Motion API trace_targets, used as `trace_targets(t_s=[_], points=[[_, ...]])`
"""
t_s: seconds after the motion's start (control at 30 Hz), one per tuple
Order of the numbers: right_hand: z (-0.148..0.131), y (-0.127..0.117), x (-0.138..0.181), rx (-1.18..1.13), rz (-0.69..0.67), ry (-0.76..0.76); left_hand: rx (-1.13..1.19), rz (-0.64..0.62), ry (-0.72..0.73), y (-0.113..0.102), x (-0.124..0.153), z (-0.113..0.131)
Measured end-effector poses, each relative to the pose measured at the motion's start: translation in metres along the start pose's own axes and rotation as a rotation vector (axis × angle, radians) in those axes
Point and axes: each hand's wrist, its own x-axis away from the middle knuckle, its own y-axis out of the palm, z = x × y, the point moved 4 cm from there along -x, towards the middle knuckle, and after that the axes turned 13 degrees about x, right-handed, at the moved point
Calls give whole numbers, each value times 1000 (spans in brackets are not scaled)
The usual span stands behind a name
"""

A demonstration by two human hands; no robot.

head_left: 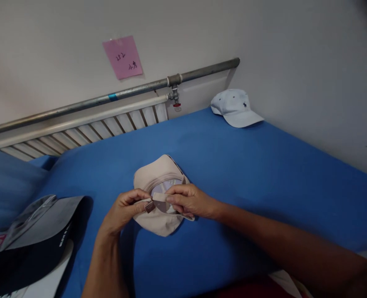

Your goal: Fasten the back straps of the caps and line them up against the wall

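Observation:
A beige baseball cap (158,170) lies on the blue-covered table, its hollow inside facing up and its back strap toward me. Pinched in my left hand (125,209) is one side of the cap's back, beside a small brown tag (149,206). My right hand (194,201) has the loose end of the pale adjusting strap (160,197) between thumb and fingers. The strap's tip points at the left hand's fingertips. Whether the strap passes through a buckle there is too small to tell.
A white cap (234,108) sits at the far right against the wall. Stacked caps, a grey one (51,217) on top, lie at the left edge. Behind the blue table cover (248,178) run a radiator (93,130) and a metal pipe (133,91). A pink note (123,58) hangs above.

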Motion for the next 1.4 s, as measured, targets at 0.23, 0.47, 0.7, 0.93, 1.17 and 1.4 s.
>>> trace_targets(t_s=[0.23,0.47,0.7,0.93,1.17,1.4], points=[[2,-2,-1,-7,-71,22,45,9,0,-3,-2,-5],[1,0,1,21,-138,67,-20,32,-2,-2,-3,-4],[2,-2,-1,13,-116,90,-4,29,-3,-3,-3,-6],[4,-2,0,6,-137,94,34,-5,3,1,-3,-4],[7,-2,0,25,-181,131,23,-36,-13,-1,-4,-7],[2,-1,1,48,-164,154,55,-44,-31,-1,-4,-10]])
